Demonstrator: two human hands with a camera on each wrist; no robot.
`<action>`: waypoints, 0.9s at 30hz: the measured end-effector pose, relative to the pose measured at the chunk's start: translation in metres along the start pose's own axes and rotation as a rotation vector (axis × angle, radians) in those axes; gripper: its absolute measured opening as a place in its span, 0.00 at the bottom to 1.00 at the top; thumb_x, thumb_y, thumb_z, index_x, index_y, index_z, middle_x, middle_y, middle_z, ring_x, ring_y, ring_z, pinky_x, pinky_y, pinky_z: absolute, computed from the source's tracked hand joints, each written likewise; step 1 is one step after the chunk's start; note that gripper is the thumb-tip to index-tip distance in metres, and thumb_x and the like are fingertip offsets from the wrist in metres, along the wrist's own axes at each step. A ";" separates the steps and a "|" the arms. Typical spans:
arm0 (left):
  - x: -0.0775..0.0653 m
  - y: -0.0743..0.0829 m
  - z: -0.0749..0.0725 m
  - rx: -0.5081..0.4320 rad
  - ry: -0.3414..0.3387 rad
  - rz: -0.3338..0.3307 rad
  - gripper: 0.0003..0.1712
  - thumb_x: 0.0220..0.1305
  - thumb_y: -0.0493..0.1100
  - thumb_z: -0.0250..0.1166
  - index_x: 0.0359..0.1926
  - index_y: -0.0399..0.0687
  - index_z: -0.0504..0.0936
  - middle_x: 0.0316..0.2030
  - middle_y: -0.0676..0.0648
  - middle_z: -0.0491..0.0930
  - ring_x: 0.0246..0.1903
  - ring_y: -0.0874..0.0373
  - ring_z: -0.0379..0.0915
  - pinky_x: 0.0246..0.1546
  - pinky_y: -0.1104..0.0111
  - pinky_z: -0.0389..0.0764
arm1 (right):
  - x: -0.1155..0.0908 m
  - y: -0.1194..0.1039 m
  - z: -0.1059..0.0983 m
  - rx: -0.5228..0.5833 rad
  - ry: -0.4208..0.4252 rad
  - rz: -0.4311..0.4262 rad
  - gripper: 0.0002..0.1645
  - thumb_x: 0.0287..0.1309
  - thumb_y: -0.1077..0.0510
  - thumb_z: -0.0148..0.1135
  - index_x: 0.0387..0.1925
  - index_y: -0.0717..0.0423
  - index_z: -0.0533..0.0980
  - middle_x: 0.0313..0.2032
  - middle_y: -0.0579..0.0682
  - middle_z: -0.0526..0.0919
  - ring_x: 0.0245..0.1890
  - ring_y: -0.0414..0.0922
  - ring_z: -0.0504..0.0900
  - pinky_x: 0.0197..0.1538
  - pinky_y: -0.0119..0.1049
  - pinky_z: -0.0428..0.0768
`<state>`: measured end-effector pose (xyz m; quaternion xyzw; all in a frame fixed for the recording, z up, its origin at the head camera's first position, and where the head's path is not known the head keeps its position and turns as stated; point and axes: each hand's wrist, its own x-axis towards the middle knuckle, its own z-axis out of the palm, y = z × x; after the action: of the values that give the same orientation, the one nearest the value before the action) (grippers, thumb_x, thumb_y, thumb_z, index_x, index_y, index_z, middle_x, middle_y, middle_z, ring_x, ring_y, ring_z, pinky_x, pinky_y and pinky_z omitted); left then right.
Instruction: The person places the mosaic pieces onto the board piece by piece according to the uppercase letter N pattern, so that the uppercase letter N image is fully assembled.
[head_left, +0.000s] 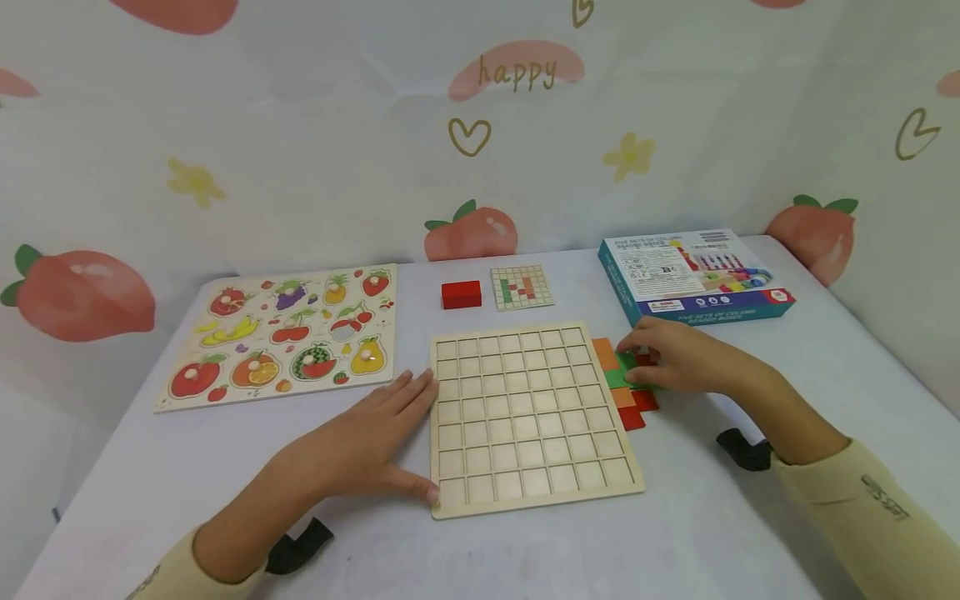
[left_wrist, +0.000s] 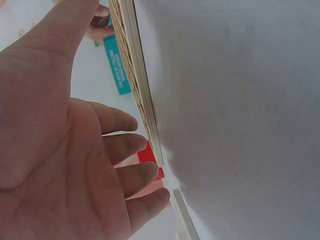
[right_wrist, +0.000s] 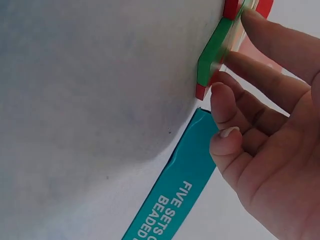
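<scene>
A square wooden grid board point(head_left: 534, 410) lies in the middle of the white table. My left hand point(head_left: 360, 446) is beside its left edge, fingers extended, with thumb and fingertips right at the rim. In the left wrist view, the palm of that left hand point(left_wrist: 65, 160) shows next to the board's side point(left_wrist: 142, 80). To the right of the board lie flat orange tiles point(head_left: 604, 354), red tiles point(head_left: 643, 403) and green tiles point(head_left: 617, 379). Over them, my right hand point(head_left: 686, 358) pinches a green tile point(right_wrist: 214, 52) between thumb and forefinger, its other fingers curled.
Behind the board stand a red block point(head_left: 461, 295) and a small pattern card point(head_left: 522, 288) with a coloured grid. A fruit peg puzzle point(head_left: 277, 333) lies at the left. A boxed bead set point(head_left: 693, 279) is at the back right, close behind my right hand.
</scene>
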<state>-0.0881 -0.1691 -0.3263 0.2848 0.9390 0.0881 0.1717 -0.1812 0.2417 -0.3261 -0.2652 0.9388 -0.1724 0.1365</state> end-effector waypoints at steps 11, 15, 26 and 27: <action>0.002 0.001 0.003 0.024 -0.021 -0.004 0.77 0.40 0.85 0.62 0.79 0.41 0.50 0.79 0.42 0.44 0.77 0.42 0.37 0.73 0.48 0.48 | 0.005 -0.001 -0.003 0.089 0.011 0.034 0.15 0.55 0.59 0.75 0.42 0.55 0.78 0.34 0.46 0.79 0.36 0.45 0.76 0.39 0.37 0.81; 0.002 0.002 0.003 0.035 -0.021 -0.014 0.76 0.40 0.85 0.62 0.79 0.42 0.51 0.79 0.43 0.44 0.77 0.42 0.37 0.73 0.48 0.48 | 0.003 -0.001 -0.002 0.102 0.007 0.017 0.11 0.57 0.63 0.74 0.39 0.53 0.79 0.34 0.44 0.80 0.37 0.44 0.77 0.43 0.40 0.83; 0.002 0.002 0.004 0.024 -0.026 -0.020 0.76 0.41 0.85 0.62 0.79 0.42 0.50 0.79 0.44 0.43 0.77 0.43 0.37 0.73 0.49 0.50 | -0.001 -0.002 -0.008 0.211 0.045 0.042 0.06 0.62 0.63 0.69 0.40 0.54 0.81 0.33 0.45 0.83 0.36 0.45 0.79 0.42 0.37 0.83; 0.002 0.002 0.004 0.022 -0.027 -0.018 0.76 0.41 0.85 0.62 0.79 0.42 0.50 0.79 0.44 0.43 0.77 0.43 0.37 0.73 0.49 0.51 | -0.002 -0.002 -0.009 0.221 0.057 0.056 0.06 0.62 0.63 0.69 0.41 0.54 0.81 0.34 0.45 0.83 0.36 0.45 0.79 0.43 0.38 0.83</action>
<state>-0.0868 -0.1661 -0.3300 0.2794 0.9400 0.0725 0.1818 -0.1816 0.2430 -0.3171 -0.2172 0.9246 -0.2784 0.1430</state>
